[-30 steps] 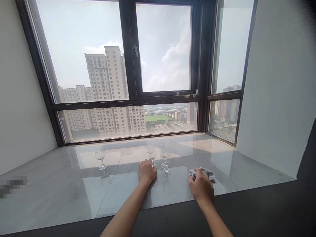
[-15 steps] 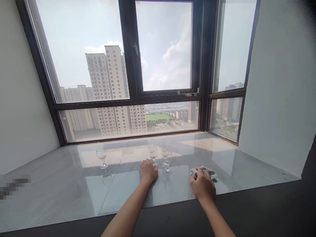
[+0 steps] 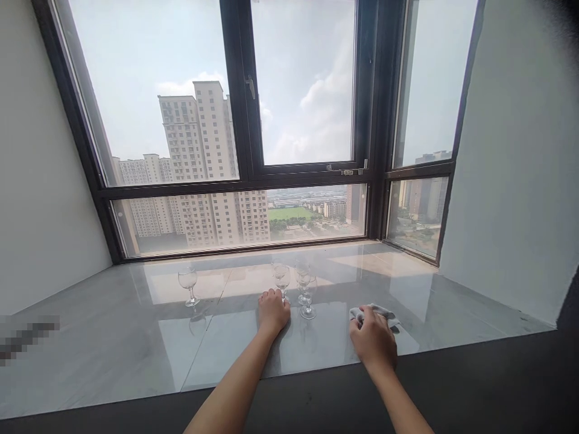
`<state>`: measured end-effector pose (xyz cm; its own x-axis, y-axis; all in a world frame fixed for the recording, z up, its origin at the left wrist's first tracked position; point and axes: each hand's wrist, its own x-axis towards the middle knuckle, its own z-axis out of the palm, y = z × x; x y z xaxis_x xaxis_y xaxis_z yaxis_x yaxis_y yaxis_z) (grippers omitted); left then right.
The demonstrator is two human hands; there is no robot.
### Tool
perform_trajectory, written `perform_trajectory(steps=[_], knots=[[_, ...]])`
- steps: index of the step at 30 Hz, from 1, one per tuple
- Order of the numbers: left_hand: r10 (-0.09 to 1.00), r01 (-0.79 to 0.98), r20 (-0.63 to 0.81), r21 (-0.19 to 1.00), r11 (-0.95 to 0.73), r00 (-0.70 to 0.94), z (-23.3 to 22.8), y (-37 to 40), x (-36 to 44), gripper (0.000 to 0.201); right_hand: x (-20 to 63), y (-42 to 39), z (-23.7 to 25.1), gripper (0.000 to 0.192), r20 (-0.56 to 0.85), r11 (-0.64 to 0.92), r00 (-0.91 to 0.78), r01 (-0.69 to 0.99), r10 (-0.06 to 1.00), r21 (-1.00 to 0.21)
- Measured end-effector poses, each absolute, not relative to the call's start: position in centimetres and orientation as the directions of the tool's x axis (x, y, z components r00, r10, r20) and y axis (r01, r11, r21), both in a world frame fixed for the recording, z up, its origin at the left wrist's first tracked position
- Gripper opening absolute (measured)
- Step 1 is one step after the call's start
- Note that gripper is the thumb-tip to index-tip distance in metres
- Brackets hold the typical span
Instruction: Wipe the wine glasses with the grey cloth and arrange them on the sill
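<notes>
Head view: the left hand (image 3: 272, 310) rests on the tabletop (image 3: 113, 343), fingers at the foot of a wine glass (image 3: 282, 279); whether it grips cannot be told. The right hand (image 3: 373, 339) clutches a cloth (image 3: 379, 313). Two more glasses (image 3: 306, 289) stand between the hands.
</notes>
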<state>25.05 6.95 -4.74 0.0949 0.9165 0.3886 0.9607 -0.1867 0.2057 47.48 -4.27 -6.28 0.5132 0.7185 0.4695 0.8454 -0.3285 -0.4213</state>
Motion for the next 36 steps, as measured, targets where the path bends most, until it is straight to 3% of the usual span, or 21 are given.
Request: perform_trajectory(steps=[15, 36], knots=[[0.907, 0.948, 0.403, 0.225, -0.227, 0.121, -5.17, 7.36, 24.94, 0.02, 47.54, -4.24, -6.32, 0.029, 0.488, -0.33, 0.508, 0.852, 0.71, -0.406], [0.928, 0.909, 0.315, 0.297, -0.293, 0.197, -5.04, 7.45, 24.79, 0.015, 47.63, -4.03, -6.71, 0.03, 0.494, -0.319, 0.507, 0.851, 0.706, -0.418]])
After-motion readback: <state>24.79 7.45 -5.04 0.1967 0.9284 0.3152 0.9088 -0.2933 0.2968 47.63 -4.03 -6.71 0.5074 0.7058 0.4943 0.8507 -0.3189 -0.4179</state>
